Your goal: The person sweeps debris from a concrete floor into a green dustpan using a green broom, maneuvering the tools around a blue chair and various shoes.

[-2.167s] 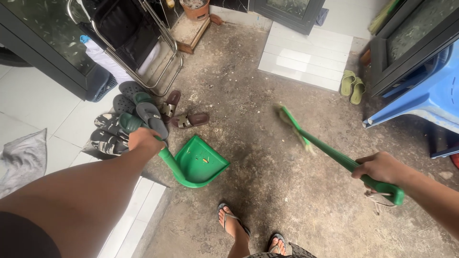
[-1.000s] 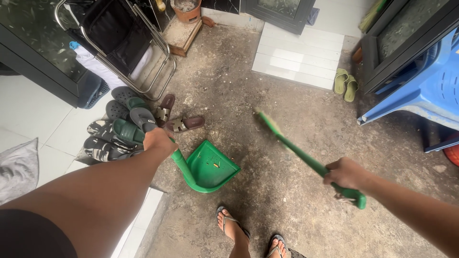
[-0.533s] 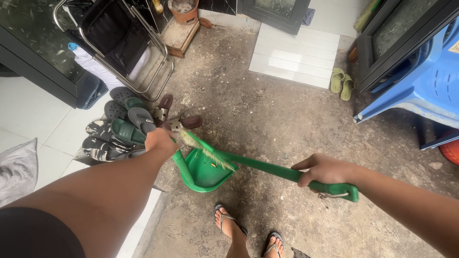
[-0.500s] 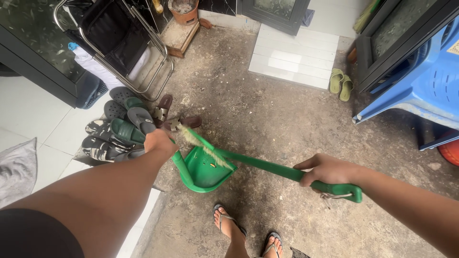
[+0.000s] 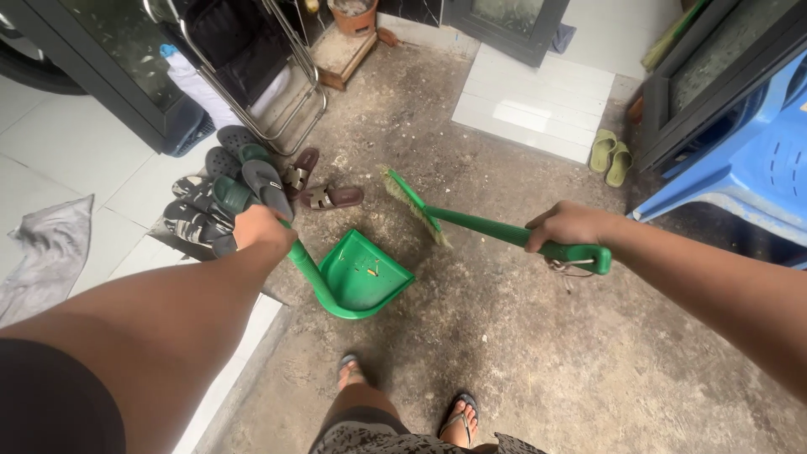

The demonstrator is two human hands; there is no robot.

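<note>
My left hand [image 5: 262, 229] grips the upright handle of a green dustpan [image 5: 363, 276] that rests on the rough concrete floor [image 5: 521, 336], its mouth facing right. A few bits of debris lie inside the pan. My right hand [image 5: 567, 227] holds the handle of a green brush [image 5: 471, 222]. Its bristle head [image 5: 412, 200] hovers just above and to the right of the dustpan's open edge. My two feet in flip-flops [image 5: 458, 420] stand below the pan.
A heap of dark sandals [image 5: 235, 189] and a brown sandal [image 5: 332, 197] lie left of the pan. A metal folding rack [image 5: 277, 76] stands behind them. Blue plastic chair [image 5: 748, 176] at right, green slippers [image 5: 609, 155] nearby, grey cloth [image 5: 42, 252] on white tiles.
The brush swept left from open floor into the dustpan, then drew back out to the right. My left hand kept the dustpan in place.
</note>
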